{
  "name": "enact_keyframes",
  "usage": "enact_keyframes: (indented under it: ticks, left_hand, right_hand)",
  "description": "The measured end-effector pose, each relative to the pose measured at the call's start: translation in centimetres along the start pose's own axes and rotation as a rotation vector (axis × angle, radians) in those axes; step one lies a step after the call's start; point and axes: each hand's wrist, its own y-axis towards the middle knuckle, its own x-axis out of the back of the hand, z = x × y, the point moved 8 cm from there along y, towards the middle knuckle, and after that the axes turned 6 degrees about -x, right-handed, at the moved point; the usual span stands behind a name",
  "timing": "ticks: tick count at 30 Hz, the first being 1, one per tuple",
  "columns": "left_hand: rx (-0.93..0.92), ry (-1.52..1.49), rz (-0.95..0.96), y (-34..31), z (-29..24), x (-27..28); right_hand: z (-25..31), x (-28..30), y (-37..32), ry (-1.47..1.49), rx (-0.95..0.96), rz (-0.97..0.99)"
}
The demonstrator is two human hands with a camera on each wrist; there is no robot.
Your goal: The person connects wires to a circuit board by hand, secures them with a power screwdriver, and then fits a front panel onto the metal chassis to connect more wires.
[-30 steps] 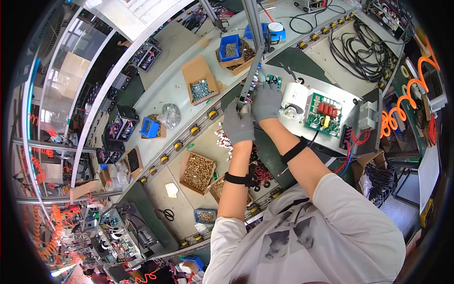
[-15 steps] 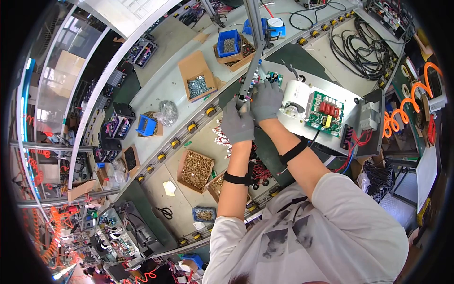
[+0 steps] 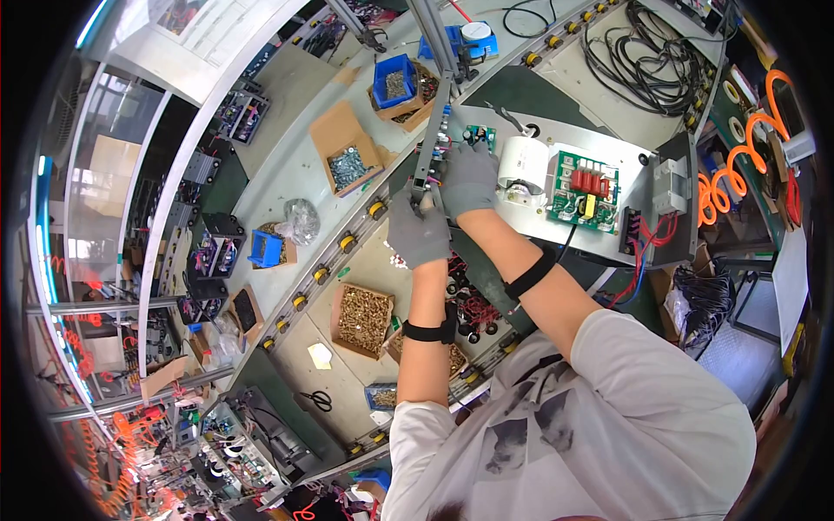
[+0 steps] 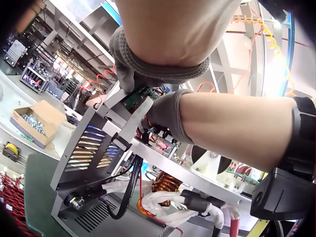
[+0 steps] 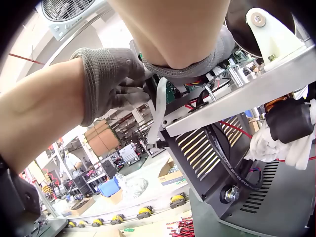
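Note:
Both hands wear grey gloves and are at the left end of an open metal chassis (image 3: 599, 226). The left hand (image 3: 420, 229) grips the edge of the dark end panel; in the right wrist view the left hand's fingers (image 5: 129, 94) bend against it. Just right of it, the right hand (image 3: 470, 178) reaches in among wires beside a small green board (image 3: 479, 135); its fingertips are hidden. A white strap (image 5: 159, 111) hangs over the frame edge. A white cylinder (image 3: 523, 163) and a green board with red parts (image 3: 586, 193) sit on the metal plate.
Left of the chassis are a carton of screws (image 3: 349, 167), blue bins (image 3: 394, 80) and a box of brass parts (image 3: 363, 319). Rollers (image 3: 348, 241) line the bench. Black cables (image 3: 643, 65) lie behind, and an orange coiled hose (image 3: 721, 198) hangs right.
The head view has shifted, so the bench, chassis and hands appear further left. Both hands stay at the same end of the chassis, with little visible movement against it.

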Motion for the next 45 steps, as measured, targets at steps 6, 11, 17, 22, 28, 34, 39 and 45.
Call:
enact_keyframes:
  ticks: [6,11,17,22,28,34,39,45]
  left_hand:
    - [-0.125,-0.295,0.103,2.3,-0.1,0.0]
    - [0.029,-0.083,0.145,2.2,-1.1,0.8]
    - [0.04,-0.155,0.129,2.0,-1.4,0.8]
    - [-0.031,-0.168,0.116,1.9,-0.8,0.3]
    - [-0.015,-0.126,0.118,1.7,-1.8,0.7]
    - [-0.279,-0.051,-0.121,-0.6,-5.9,3.0]
    - [-0.089,-0.158,0.01,-0.7,-4.7,1.8]
    - [-0.125,0.011,0.051,-0.9,-4.7,0.8]
  right_hand:
    - [0.1,0.5,-0.4,0.011,0.023,-0.012]
    - [0.0,0.7,-0.7,0.109,0.074,-0.094]
    - [-0.2,0.6,-1.0,0.283,0.054,-0.086]
    - [0.0,0.8,-0.4,0.198,0.013,-0.046]
    - [-0.3,0.9,-1.0,0.199,-0.004,0.021]
    - [-1.9,5.5,-3.5,0.77,0.002,0.003]
    - [-2.1,6.5,-4.5,0.877,0.245,0.041]
    - [-2.1,4.8,-5.1,1.048,0.06,0.283]
